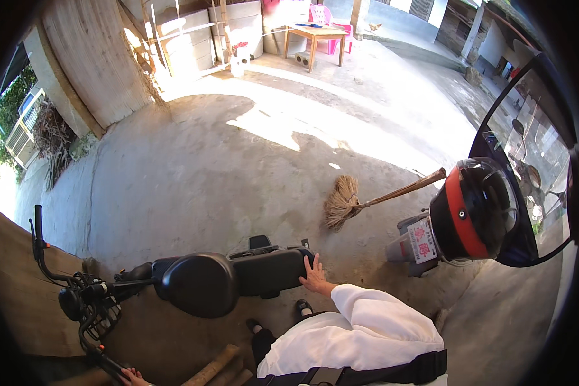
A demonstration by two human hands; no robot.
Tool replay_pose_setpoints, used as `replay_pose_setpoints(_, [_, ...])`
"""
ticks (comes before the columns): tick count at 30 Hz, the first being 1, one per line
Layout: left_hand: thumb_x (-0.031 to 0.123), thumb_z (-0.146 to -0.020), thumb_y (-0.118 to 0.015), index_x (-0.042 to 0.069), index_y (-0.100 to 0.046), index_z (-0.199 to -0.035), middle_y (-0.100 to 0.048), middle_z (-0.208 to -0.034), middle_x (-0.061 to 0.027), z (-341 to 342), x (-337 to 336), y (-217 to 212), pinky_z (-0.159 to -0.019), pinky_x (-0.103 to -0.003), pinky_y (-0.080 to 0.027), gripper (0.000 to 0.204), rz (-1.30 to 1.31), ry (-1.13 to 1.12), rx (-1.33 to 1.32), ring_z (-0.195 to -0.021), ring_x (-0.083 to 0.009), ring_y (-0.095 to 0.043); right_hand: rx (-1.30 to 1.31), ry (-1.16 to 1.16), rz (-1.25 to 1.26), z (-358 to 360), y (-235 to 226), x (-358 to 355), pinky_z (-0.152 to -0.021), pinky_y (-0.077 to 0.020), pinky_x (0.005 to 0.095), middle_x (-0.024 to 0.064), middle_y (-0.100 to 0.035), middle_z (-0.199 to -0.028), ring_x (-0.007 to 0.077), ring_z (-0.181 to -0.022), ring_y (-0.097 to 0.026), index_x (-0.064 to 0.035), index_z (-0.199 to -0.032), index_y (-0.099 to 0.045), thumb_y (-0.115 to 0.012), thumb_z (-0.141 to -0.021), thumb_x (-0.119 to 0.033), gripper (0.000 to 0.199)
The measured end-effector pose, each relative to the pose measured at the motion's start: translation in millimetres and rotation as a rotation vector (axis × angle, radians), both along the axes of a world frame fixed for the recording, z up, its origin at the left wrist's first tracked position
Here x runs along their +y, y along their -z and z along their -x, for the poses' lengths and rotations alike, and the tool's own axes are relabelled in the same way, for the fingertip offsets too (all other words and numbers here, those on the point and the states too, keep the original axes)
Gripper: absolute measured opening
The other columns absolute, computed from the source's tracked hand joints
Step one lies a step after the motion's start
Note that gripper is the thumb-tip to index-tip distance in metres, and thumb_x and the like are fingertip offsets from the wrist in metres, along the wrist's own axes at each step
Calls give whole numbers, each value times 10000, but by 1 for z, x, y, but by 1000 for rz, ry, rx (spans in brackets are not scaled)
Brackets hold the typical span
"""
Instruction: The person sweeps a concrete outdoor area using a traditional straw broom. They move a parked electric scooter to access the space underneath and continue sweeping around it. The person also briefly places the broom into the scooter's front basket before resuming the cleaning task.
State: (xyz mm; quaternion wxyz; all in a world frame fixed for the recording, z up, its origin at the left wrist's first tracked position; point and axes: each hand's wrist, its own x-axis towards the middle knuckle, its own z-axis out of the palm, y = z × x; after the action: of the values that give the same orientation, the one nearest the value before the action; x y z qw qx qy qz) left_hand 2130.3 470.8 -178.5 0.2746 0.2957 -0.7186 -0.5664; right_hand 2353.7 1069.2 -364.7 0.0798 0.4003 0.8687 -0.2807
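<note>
Yard: bare concrete floor (238, 167), half in sun, half in shade.
Wall: pale block wall (90, 58) at upper left, timber leaning beside it.
Scooter: black scooter (193, 280) stands across the lower frame, handlebar to the left, long seat (238, 276) running right.
Second scooter: windscreen (534, 174) at right edge, a black-and-red helmet (473, 209) resting on it.
Table: wooden table (315, 35) far off at top, a pink chair (331, 29) behind it.
Broom: straw broom (357, 199) lies on the floor between the two scooters, handle pointing right.
Right hand: right hand (314, 275) lies flat on the rear end of the seat, fingers spread wide, holding nothing; white sleeve behind it.
Left hand: left hand (132, 376) at the bottom edge, against the handlebar grip (109, 365); mostly cut off, so whether it grasps the grip cannot be told.
Shoes: black shoes (302, 309) just below the seat.
</note>
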Motion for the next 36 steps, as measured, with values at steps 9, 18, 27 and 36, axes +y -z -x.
replay_pose_setpoints(9, [201, -857, -489, 49, -303, -1284, -551, -775, -36, -1, 21, -14, -355, -172, -285, 491, -65, 388, 138, -484, -53, -434, -116, 145, -181, 34, 14, -38, -951, -113, 596, 261, 36, -1367, 513, -1219, 8, -161, -1358, -30, -580, -732, -396, 865])
replay_pose_setpoints(18, [162, -855, -476, 119, -234, -1329, -493, -678, -14, -4, 18, -30, -312, -168, -259, 533, -64, 401, 25, -423, -54, -403, -231, 89, -187, 51, 9, -43, -935, -134, 613, 280, 43, -1362, 528, -1214, 3, -175, -1358, 16, -550, -683, -581, 969])
replay_pose_setpoints(27, [143, -829, -522, 133, -273, -1315, -489, -618, 4, -3, 23, -43, -309, -162, -281, 547, -38, 434, -10, -428, -56, -447, -338, 51, -184, 58, 24, -35, -938, -174, 596, 270, 37, -1367, 522, -1217, -31, -198, -1357, 31, -544, -693, -580, 958])
replay_pose_setpoints(36, [145, -820, -543, 94, -280, -1304, -490, -624, -2, -3, 13, -50, -308, -162, -289, 553, 46, 573, -14, -448, -58, -464, -341, 16, -176, 58, 34, -14, -941, -171, 598, 274, 38, -1366, 524, -1216, -23, -199, -1355, 30, -519, -693, -611, 954])
